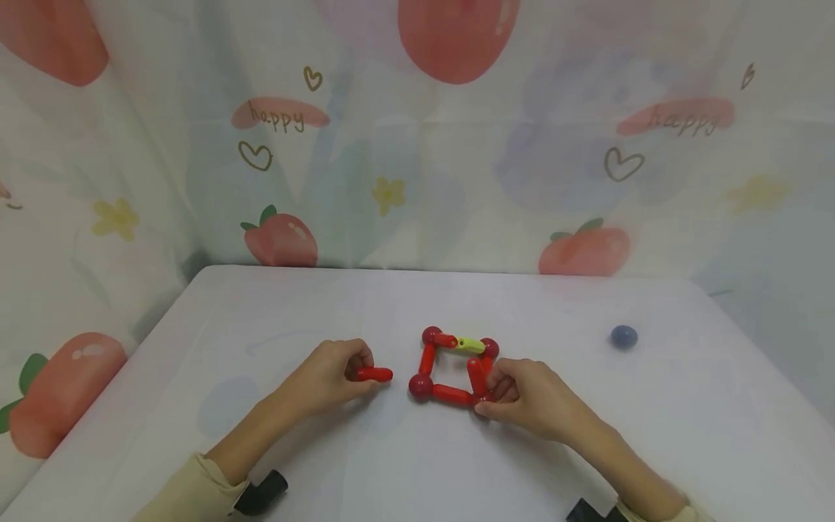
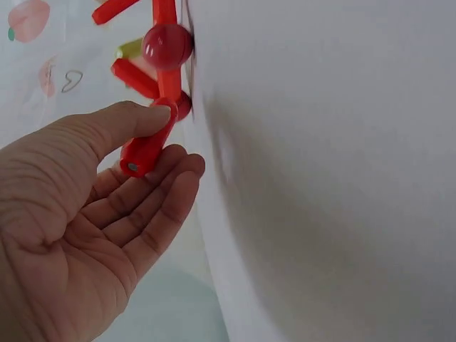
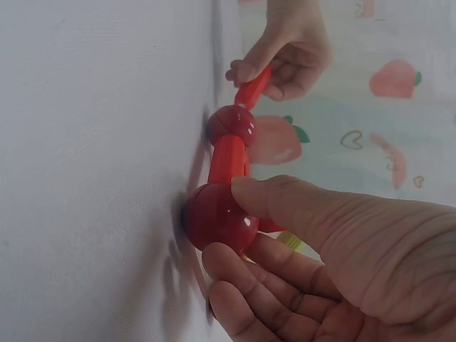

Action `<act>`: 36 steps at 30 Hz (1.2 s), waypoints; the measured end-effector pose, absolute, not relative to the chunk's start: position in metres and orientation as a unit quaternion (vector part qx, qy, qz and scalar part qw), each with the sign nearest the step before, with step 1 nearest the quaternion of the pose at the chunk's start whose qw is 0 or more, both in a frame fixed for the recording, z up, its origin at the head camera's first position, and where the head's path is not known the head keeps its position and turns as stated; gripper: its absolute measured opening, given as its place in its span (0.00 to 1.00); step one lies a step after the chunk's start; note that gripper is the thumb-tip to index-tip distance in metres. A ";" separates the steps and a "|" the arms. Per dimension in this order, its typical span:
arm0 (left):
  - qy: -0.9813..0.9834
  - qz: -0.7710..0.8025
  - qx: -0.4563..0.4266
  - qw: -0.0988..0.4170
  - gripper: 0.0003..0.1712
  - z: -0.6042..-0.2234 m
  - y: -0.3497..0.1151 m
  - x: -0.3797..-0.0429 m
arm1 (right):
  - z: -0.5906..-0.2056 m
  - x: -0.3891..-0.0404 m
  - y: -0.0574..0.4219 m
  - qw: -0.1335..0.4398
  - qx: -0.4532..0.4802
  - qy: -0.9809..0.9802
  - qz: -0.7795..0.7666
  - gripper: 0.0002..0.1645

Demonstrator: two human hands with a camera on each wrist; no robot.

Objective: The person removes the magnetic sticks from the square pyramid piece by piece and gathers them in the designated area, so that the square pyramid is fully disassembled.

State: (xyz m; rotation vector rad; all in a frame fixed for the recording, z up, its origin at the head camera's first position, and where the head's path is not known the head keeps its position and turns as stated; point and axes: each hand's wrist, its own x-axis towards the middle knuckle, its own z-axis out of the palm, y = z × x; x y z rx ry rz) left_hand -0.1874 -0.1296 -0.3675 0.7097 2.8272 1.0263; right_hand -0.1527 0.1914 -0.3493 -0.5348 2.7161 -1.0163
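My left hand (image 1: 329,373) pinches a loose red rod (image 1: 375,374) between thumb and fingers, a little to the left of a four-cornered frame of rods and balls. The rod's end shows a small grey disc in the left wrist view. With thumb and fingers, my right hand (image 1: 535,395) holds the red ball (image 3: 217,221) at the frame's near right corner. A red rod (image 1: 452,394) joins it to the near left ball (image 1: 420,386). Another red rod (image 1: 478,377) slants up from the held corner. At the far side, a yellow-green rod (image 1: 471,345) runs toward the far right ball (image 1: 489,348).
A dark blue ball (image 1: 624,337) lies on the white table (image 1: 326,464), toward the back right. Behind the table hangs a printed curtain (image 1: 443,159). Each forearm wears a black strap piece, such as the one by the left sleeve (image 1: 196,489).
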 end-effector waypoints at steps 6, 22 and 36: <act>0.904 0.356 0.237 0.003 0.14 -0.365 -0.147 -0.198 | -0.347 -0.155 0.197 0.107 -0.185 0.918 -0.333 0.16; 0.903 0.388 0.186 -0.016 0.12 -0.377 -0.165 -0.254 | -0.348 -0.159 0.204 0.118 -0.222 0.903 -0.349 0.15; 0.931 0.326 0.163 0.007 0.10 -0.380 -0.171 -0.274 | -0.348 -0.158 0.199 0.122 -0.213 0.906 -0.344 0.16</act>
